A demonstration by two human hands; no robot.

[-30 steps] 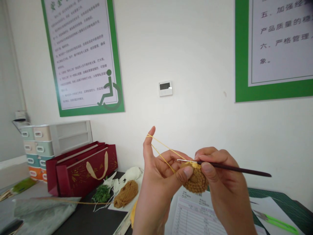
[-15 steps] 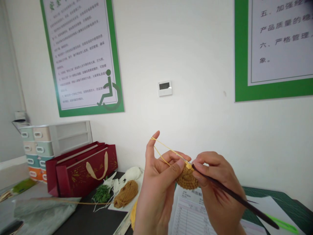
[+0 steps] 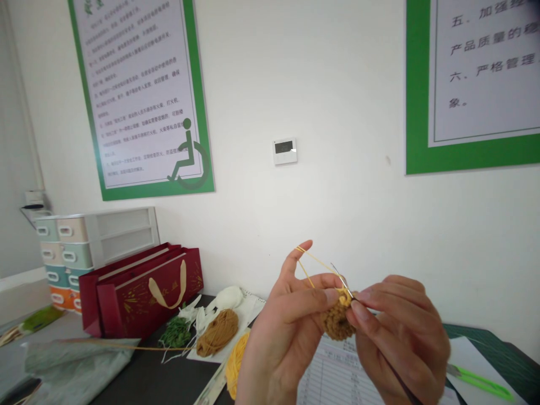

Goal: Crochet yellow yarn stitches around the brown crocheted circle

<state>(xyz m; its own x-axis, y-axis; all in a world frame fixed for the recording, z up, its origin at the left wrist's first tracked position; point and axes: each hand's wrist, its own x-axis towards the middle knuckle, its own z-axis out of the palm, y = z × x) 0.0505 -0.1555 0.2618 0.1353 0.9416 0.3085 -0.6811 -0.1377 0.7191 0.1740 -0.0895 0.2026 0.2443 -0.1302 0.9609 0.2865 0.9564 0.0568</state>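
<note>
**Fingers pinched on hook and crochet round, hook tip up and to the left**

Fingers of the left hand are closed in a pinch, thumb against the near face of a small tan crochet round, which is held up in the air in front of the white wall, well above the surface. The left index finger stands up straight, with a yellow yarn strand looped over its tip and running down to the top edge of the round.

The right hand is likewise closed, its fingertips gripping a crochet hook just beside the round. The hook's long axis runs on a slant: the metal tip points up and to the left, clear above the round's top edge, while the dark shaft passes down and to the right through the hand (a short length of it shows again under the palm).

Below the hands lies a printed sheet. To the left on the surface are a brown skein, a yellow skein, green and white yarn, and a red gift bag. Green-handled scissors lie at the right.
</note>
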